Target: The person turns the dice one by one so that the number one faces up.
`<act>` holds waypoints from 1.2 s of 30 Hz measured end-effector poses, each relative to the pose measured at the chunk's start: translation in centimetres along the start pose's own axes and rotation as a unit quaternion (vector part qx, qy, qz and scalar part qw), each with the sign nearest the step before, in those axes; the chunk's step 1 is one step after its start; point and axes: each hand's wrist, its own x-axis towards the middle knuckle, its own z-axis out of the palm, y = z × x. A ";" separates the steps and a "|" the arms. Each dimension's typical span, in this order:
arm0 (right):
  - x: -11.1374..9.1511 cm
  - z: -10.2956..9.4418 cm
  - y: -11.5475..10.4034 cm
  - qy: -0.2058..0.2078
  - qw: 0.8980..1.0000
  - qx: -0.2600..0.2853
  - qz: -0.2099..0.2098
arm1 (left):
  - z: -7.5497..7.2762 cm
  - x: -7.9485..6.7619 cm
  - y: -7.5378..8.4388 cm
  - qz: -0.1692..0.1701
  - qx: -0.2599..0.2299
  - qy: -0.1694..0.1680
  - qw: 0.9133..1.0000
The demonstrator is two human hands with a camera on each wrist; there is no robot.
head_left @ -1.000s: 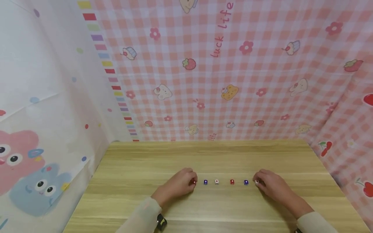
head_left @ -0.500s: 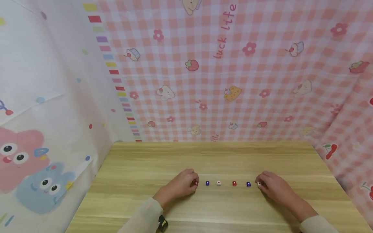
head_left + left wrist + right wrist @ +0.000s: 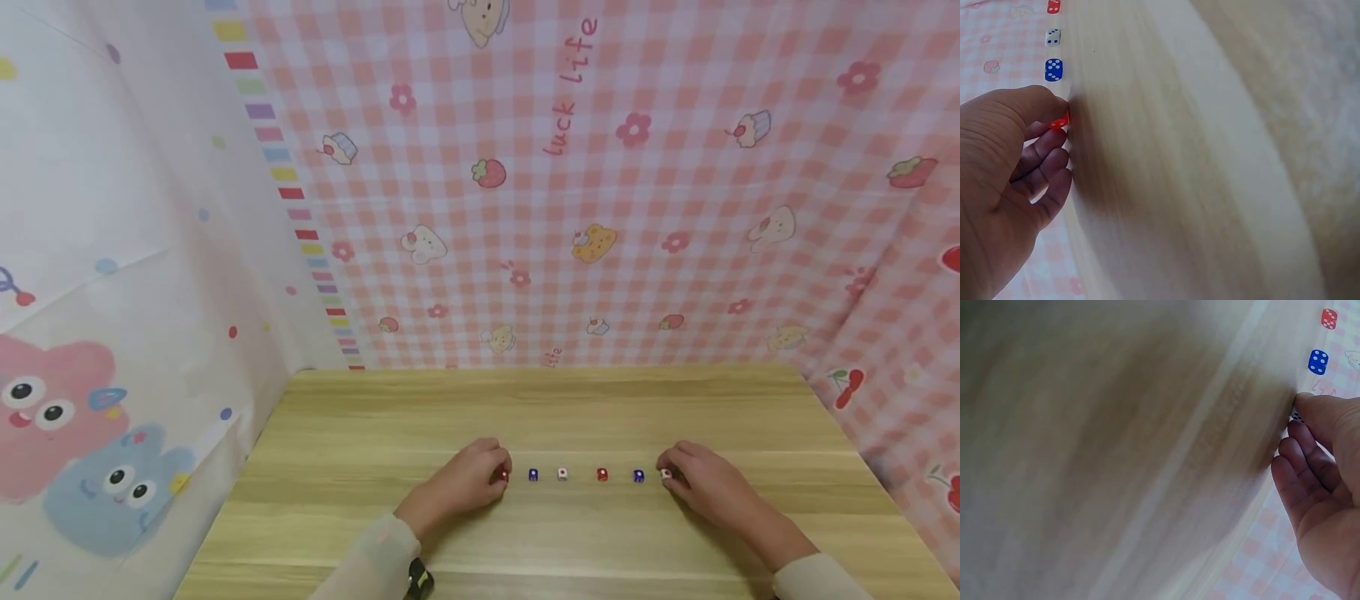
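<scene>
My left hand (image 3: 467, 475) pinches a red die (image 3: 1059, 121) between thumb and fingers at the left end of a row of dice on the wooden table. At the right end, my right hand (image 3: 705, 477) pinches a white die (image 3: 666, 474), mostly covered by the thumb and fingers in the right wrist view. Between the hands, left to right, lie a blue die (image 3: 533, 475), a white die (image 3: 562, 474), a red die (image 3: 602, 474) and another blue die (image 3: 638, 476), spaced apart. The left wrist view shows the nearer blue die (image 3: 1054, 70) just beyond the left thumb.
The light wooden table (image 3: 555, 542) reaches back to a pink checked cloth (image 3: 450, 200) hung behind it. A white cloth with cartoon figures (image 3: 82, 467) hangs at the left side. Dark wrist gear (image 3: 420, 579) shows under the left sleeve.
The head view has shifted slightly. Both hands keep their grip on the end dice, and the row stands as before.
</scene>
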 end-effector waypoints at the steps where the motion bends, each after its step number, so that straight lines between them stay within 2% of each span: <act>1: 0.0 0.0 0.0 0.000 1.000 0.000 0.000 | 0.0 0.0 0.0 0.001 0.002 0.001 1.000; 9: 0.1 0.1 0.1 0.003 1.000 0.011 0.004 | -0.1 0.0 -0.3 -0.006 -0.016 0.008 1.000; 13: 0.0 -0.2 0.1 -0.010 0.999 0.041 0.023 | -0.4 -0.4 -0.2 -0.032 -0.042 0.023 0.998; 16: 0.2 -0.8 0.0 -0.023 0.996 0.070 0.053 | -0.8 -0.8 -0.4 -0.060 -0.050 0.040 0.996; 18: 0.5 -1.3 0.0 -0.024 0.994 0.082 0.067 | -1.3 -1.1 -0.8 -0.073 -0.038 0.055 0.995; 21: 1.3 -2.4 0.0 -0.003 0.994 0.080 0.076 | -2.1 -1.6 -1.6 -0.088 -0.012 0.080 0.993; 26: 2.4 -3.9 0.5 0.049 0.996 0.036 0.071 | -3.7 -2.3 -3.0 -0.105 0.028 0.119 0.987; 31: 3.7 -4.7 1.4 0.062 0.997 -0.002 0.054 | -4.7 -2.6 -4.3 -0.122 0.058 0.126 0.983; 36: 4.2 -4.7 2.6 0.061 0.996 -0.025 0.055 | -4.9 -2.4 -5.6 -0.115 0.087 0.124 0.982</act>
